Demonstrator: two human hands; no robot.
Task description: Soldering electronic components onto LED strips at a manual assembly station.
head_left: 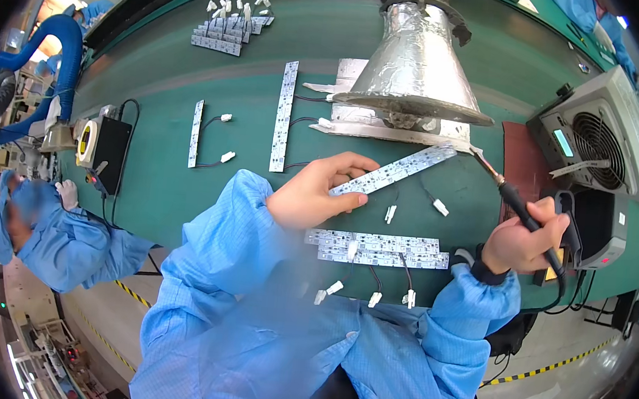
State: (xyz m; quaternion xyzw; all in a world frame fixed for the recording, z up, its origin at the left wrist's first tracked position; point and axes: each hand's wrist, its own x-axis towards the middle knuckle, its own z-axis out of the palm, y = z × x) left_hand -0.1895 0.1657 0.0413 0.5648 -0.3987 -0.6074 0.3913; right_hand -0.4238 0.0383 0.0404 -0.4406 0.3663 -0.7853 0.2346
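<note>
Between thumb and fingers, my left hand (pixel 322 188) grips one end of a long white LED circuit board strip (pixel 398 170). The strip slants up to the right, and short wires with white plugs (pixel 440 207) lie below it. My right hand (pixel 526 239) is closed around the dark handle of a soldering iron (pixel 520 206). Its tip is close to the strip's far end, by the edge of a white block (pixel 386 133); whether they touch I cannot tell. Nearer to me lie two more strips (pixel 383 251) side by side, their wired plugs toward me.
A foil-covered fume hood (pixel 415 63) hangs over the white block. Single strips (pixel 284 117) and a shorter strip (pixel 195 134) lie left, with a pile of strips (pixel 231 34) farther back. A fan unit (pixel 599 133) and a soldering station (pixel 604 230) stand right. A co-worker (pixel 51 229) sits at left.
</note>
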